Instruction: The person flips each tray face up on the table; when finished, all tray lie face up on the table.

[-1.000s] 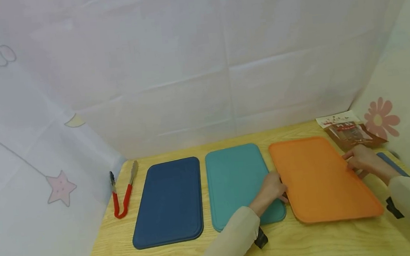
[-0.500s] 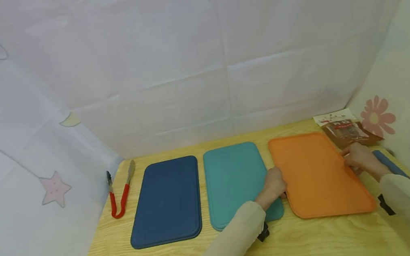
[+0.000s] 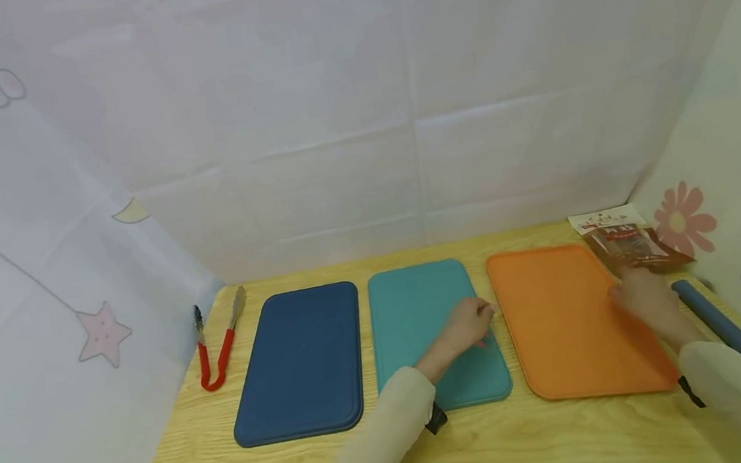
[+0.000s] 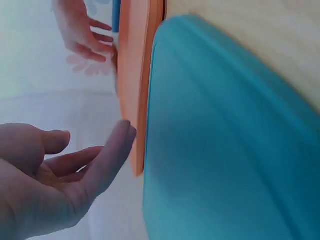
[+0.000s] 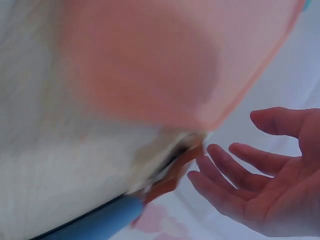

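An orange cutting board (image 3: 573,324) lies flat on the right part of the wooden table, beside a teal cutting board (image 3: 417,308). My left hand (image 3: 463,326) hovers over the teal board's right side, apart from the orange one in the head view; its fingers are loosely bent and hold nothing. Blurred by motion, my right hand (image 3: 648,303) is just above the orange board's right edge. The right wrist view shows this hand (image 5: 265,180) with thumb and fingers spread and relaxed, nothing between them. A dark blue cutting board (image 3: 299,363) lies left of the teal one.
Red-handled tongs (image 3: 219,355) lie spread at the table's left edge. In the back right corner is a brown snack-like packet (image 3: 633,245) with a white top. A blue roll (image 3: 737,343) runs along the right edge. White printed cloth (image 3: 308,119) hangs behind and at both sides.
Both hands have let go of the orange board, which now lies flat. My left hand has moved left over the teal board; the right has shifted slightly and lifted off the edge.
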The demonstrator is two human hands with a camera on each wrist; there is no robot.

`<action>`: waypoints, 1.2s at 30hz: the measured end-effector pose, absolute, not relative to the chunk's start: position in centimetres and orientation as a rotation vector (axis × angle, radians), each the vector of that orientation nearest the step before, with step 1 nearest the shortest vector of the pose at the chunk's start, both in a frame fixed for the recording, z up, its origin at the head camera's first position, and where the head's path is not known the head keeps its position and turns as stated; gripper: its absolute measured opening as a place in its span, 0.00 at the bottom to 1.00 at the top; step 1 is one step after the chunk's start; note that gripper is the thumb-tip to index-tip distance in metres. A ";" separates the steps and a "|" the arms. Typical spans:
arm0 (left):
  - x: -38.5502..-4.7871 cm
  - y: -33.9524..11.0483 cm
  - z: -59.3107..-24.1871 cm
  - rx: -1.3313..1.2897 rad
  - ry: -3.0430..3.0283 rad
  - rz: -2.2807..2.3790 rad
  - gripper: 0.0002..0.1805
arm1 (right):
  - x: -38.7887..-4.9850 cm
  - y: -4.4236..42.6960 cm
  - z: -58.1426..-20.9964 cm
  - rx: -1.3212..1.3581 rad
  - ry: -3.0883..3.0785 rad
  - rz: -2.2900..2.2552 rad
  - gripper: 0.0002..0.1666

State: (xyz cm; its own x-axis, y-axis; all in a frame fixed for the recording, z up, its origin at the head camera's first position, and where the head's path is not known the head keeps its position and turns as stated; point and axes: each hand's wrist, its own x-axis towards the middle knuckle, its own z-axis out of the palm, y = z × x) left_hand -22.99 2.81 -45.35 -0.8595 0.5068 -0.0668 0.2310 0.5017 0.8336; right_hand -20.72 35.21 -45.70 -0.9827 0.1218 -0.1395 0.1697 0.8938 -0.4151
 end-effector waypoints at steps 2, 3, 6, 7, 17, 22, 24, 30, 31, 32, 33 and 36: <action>-23.2 1.1 -44.8 0.672 2.561 1.213 0.21 | -20.8 33.6 -45.5 0.150 3.004 -0.683 0.31; -23.2 0.2 -44.5 0.682 2.626 1.164 0.21 | -20.9 32.7 -45.3 0.110 3.011 -0.706 0.32; -23.4 -2.2 -43.8 0.634 2.760 1.028 0.19 | -21.1 29.5 -44.9 -0.016 2.991 -0.807 0.33; -23.4 -2.9 -43.6 0.596 2.781 0.997 0.18 | -21.3 28.4 -44.8 -0.048 2.990 -0.818 0.33; -23.2 -8.8 -45.3 0.299 2.954 0.764 0.23 | -22.3 19.2 -44.3 -0.221 2.911 -0.966 0.29; -23.1 -10.5 -46.6 0.251 2.972 0.775 0.27 | -23.2 17.0 -45.4 -0.313 2.849 -1.010 0.27; -23.0 -10.9 -46.9 0.235 2.963 0.814 0.28 | -23.6 16.5 -45.8 -0.354 2.870 -0.971 0.26; -23.0 -11.4 -47.7 0.187 2.913 0.877 0.30 | -24.1 15.0 -46.9 -0.353 2.822 -0.852 0.27; -23.0 -11.5 -47.8 0.179 2.904 0.889 0.30 | -24.1 14.8 -47.0 -0.353 2.817 -0.837 0.27; -23.0 -11.5 -47.9 0.167 2.893 0.908 0.30 | -24.0 14.6 -47.0 -0.357 2.820 -0.832 0.27; -23.0 -11.5 -48.0 0.162 2.885 0.919 0.30 | -24.0 14.4 -47.2 -0.342 2.821 -0.848 0.27; -22.9 -11.5 -47.9 0.155 2.857 0.990 0.31 | -24.1 14.2 -47.3 -0.298 2.817 -0.941 0.26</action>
